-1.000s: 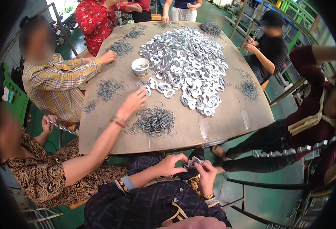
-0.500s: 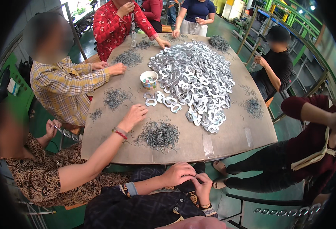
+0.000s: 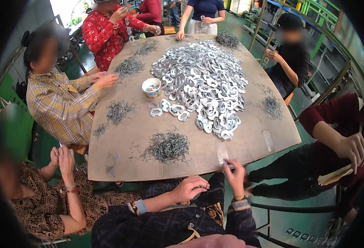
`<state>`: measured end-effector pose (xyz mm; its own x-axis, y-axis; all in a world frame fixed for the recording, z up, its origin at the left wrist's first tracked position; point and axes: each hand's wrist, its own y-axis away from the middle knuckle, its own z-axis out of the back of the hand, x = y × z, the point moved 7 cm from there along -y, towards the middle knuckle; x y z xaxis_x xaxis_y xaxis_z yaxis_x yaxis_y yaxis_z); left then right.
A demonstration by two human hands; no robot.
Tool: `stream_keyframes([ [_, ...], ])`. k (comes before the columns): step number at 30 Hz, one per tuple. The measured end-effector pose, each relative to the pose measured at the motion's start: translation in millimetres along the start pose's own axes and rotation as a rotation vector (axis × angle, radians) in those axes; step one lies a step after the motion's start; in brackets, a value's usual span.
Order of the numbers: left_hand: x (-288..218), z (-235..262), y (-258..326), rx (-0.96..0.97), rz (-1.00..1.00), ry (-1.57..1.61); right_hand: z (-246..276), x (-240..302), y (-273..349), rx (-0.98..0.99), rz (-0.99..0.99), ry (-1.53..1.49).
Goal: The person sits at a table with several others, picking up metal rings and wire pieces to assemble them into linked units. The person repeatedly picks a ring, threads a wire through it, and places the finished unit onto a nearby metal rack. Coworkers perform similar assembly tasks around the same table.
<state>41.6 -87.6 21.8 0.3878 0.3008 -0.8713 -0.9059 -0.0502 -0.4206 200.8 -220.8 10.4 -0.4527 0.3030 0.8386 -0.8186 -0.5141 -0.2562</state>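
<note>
My left hand [image 3: 190,188] is over my lap, just off the table's near edge, with thumb and fingers pinched together. A tiny dark bit shows at its fingertips, too small to name. My right hand [image 3: 234,175] is at the table's near edge, its fingers partly spread and no object visible in them. Beside a strip of clear tape [image 3: 221,152] are its fingertips. Nearest to both hands on the table lies a heap of dark, bent wire hooks [image 3: 167,148]. Farther back rises a large pile of silver, oval, ring-shaped metal pieces [image 3: 202,84].
A paper tub [image 3: 151,88] with small colourful items stands left of the pile on the brown table [image 3: 198,165]. Smaller hook heaps [image 3: 120,111] lie around it. Co-workers sit or stand on several sides; a patterned sleeve [image 3: 45,215] is close at my left, a standing person [image 3: 331,132] at my right.
My right hand has parted from my left and moved right and forward to the table edge. The left neighbour's arm has drawn back from the table. The view has shifted slightly.
</note>
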Motion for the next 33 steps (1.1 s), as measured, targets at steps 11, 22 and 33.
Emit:
stream_keyframes([
  [11,-3.4,-8.9,1.2,0.048,0.031,-0.001,-44.0,-50.9,-105.3,-0.105,0.071,0.618],
  [22,6.0,-17.9,0.4,0.092,0.080,-0.015,-35.9,-48.2,-93.9,-0.095,0.176,0.836],
  [33,2.9,-25.1,-4.5,0.115,0.124,0.007,-35.4,-38.2,-84.4,-0.040,0.204,0.887],
])
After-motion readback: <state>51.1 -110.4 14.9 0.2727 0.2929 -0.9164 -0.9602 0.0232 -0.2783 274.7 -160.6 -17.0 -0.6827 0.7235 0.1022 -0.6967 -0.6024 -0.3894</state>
